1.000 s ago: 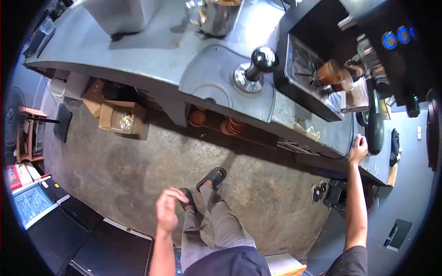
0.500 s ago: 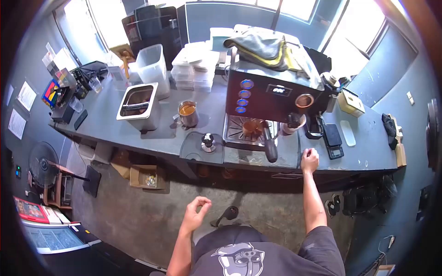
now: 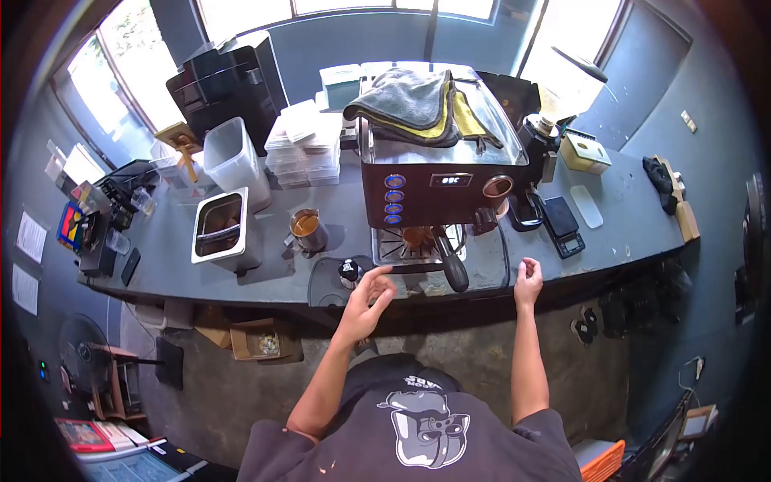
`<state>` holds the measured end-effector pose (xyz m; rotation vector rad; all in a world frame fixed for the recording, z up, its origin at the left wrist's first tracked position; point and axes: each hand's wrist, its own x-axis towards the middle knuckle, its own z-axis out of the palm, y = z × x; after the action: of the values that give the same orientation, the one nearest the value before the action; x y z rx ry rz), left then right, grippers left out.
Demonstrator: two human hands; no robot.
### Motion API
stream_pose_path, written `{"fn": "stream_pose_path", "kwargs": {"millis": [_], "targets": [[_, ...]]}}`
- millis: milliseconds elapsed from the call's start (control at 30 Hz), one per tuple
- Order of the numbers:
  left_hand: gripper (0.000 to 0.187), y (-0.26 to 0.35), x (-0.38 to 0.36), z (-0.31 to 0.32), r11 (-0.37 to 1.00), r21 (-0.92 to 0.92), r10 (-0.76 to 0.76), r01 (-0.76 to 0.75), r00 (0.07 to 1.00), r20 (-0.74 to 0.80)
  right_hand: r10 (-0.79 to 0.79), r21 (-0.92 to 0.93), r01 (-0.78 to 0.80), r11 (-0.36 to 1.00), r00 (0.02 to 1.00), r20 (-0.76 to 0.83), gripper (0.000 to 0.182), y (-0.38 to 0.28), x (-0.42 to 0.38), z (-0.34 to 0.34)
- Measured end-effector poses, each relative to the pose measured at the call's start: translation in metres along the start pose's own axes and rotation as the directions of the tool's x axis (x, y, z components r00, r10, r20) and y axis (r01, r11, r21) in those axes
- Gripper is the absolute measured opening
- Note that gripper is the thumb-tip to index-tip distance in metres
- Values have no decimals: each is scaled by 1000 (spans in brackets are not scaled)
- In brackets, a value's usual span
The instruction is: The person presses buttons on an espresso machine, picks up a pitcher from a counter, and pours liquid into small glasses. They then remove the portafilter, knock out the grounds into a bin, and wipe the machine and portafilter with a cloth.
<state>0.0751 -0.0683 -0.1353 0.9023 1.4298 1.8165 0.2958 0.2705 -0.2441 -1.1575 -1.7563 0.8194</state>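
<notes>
**Ana:** Head camera first, from the left: what sits on the counter (image 3: 241,277)?

**Ben:** A steel knock box (image 3: 219,228) at the left, open side up, so pucks can drop in from above. Right of it a small metal pitcher (image 3: 308,230) stands upright with brownish liquid in it. Near the front edge lies a dark tamping mat (image 3: 325,277), and the tamper (image 3: 349,272) stands on it, handle up, probably kept there for a quick grab.

**Ana:** And the hands?

**Ben:** The left hand (image 3: 365,304) hovers just beside the tamper, fingers loosely spread, holding nothing. Farther right, the espresso machine (image 3: 438,181) has a cloth (image 3: 409,96) draped on top, and the portafilter handle (image 3: 452,269) juts toward the near edge, easy to reach. The right hand (image 3: 527,281) sits at the counter's near edge, fingers loosely curled and narrow, empty as far as I can tell.

**Ana:** Anything beyond?

**Ben:** A scale (image 3: 560,225), far right of the machine.
</notes>
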Motion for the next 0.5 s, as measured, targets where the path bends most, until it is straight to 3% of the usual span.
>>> {"fn": "stream_pose_path", "kwargs": {"millis": [133,333,400,467,500], "targets": [[59,-8,53,-3,980,200,-6,12,1000,-28,55,360,-141,922,969,239,12,-74,-32,-8],[73,-40,95,8,830,556,144,-46,981,-133,-2,411,-208,888,891,455,14,-131,-29,27],[73,-50,102,9,880,475,90,-8,985,-150,-14,439,-246,864,860,509,13,-136,-17,40],[72,-59,107,11,892,452,66,15,985,-162,-71,338,-148,929,828,556,10,-125,0,47],[64,-64,110,12,950,312,81,-34,987,-141,-73,301,-137,944,803,592,8,-130,6,51]]}}
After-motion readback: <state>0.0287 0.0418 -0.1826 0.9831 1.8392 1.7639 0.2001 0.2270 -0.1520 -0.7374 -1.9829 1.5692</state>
